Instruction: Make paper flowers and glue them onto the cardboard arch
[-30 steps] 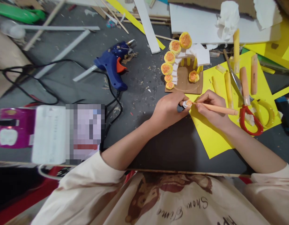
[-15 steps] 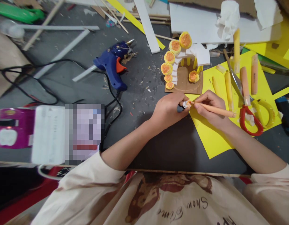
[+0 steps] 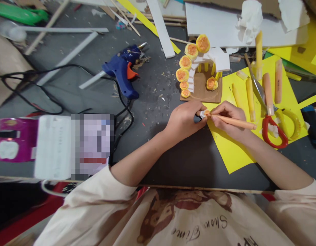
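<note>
My left hand (image 3: 184,118) is closed on a small white piece with orange colouring (image 3: 205,113), pinched between thumb and fingers. An orange marker (image 3: 236,122) lies slanted in my right hand (image 3: 229,118), its tip at or very near the coloured face of that piece; exact contact is hidden by the fingertips. Just beyond my hands stands a small model on a brown cardboard base (image 3: 201,97), with white steps and a curved row of round yellow-and-orange pieces (image 3: 185,62). Under my right hand lies a yellow sheet (image 3: 231,159).
Red-and-yellow-handled scissors (image 3: 272,138), several yellow markers (image 3: 250,99) and an orange marker cap (image 3: 278,82) lie on the right. A blue glue gun (image 3: 123,68) with its black cord rests at left, near a white box (image 3: 54,147). White board (image 3: 211,25) and strips lie behind.
My right hand and the orange marker have shifted very slightly, the marker's back end a little left and down. My left hand stays in place.
</note>
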Action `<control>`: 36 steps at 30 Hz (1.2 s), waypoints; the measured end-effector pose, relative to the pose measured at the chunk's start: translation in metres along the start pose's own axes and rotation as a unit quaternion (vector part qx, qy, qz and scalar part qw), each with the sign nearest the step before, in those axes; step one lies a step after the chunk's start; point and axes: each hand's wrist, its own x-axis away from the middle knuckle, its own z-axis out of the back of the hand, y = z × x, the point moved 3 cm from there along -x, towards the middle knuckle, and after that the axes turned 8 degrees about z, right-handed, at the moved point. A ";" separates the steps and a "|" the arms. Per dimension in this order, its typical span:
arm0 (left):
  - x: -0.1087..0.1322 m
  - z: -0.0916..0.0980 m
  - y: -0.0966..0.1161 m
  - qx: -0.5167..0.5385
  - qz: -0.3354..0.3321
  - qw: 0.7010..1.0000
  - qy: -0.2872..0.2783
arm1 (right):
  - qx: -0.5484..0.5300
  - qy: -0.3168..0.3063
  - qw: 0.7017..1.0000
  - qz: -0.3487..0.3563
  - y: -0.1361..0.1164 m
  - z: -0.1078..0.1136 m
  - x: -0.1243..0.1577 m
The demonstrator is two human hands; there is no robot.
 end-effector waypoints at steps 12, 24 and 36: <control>0.000 0.000 0.000 0.007 0.005 1.000 0.000 | 0.026 -0.010 1.000 0.007 -0.003 0.000 -0.001; 0.000 0.001 0.001 0.003 0.002 1.000 0.000 | 0.009 0.002 1.000 0.004 -0.003 0.001 -0.001; 0.000 0.001 0.001 0.011 -0.014 1.000 0.012 | 0.006 0.011 1.000 -0.008 -0.001 0.001 -0.001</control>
